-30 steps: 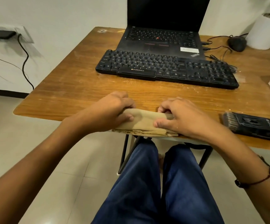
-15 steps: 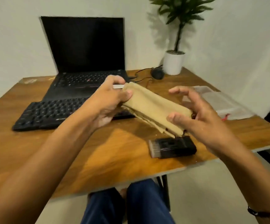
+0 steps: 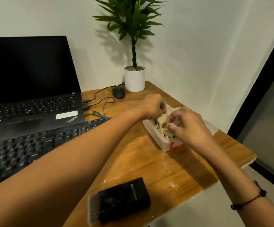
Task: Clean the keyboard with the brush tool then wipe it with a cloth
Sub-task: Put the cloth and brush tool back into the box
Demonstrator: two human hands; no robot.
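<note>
Black keys fill the left side: my laptop (image 3: 33, 102) sits open with a dark screen, and just in front of it lies the separate black keyboard (image 3: 26, 149), running from the left edge toward the middle of the wooden table (image 3: 149, 161). My left forearm crosses above the keyboard's right end. Near the table's front edge, between my two arms, the black brush tool (image 3: 121, 200) lies flat with its pale bristles pointing left. Behind it, toward the wall, a dark mouse (image 3: 118, 92) with its cable rests beside a white pot holding a green plant (image 3: 133, 46). To the right of centre, both my hands meet over a white plastic box (image 3: 159, 136) that sits on the table near the right edge. My left hand (image 3: 151, 106) has its fingers curled down on the tan cloth (image 3: 163, 120), and my right hand (image 3: 190, 125) pinches the same cloth from the other side. The cloth is bunched inside the box, mostly hidden by my fingers. A thin dark bracelet (image 3: 247, 200) circles my right wrist. Something red (image 3: 175, 145) shows at the box's near corner.
</note>
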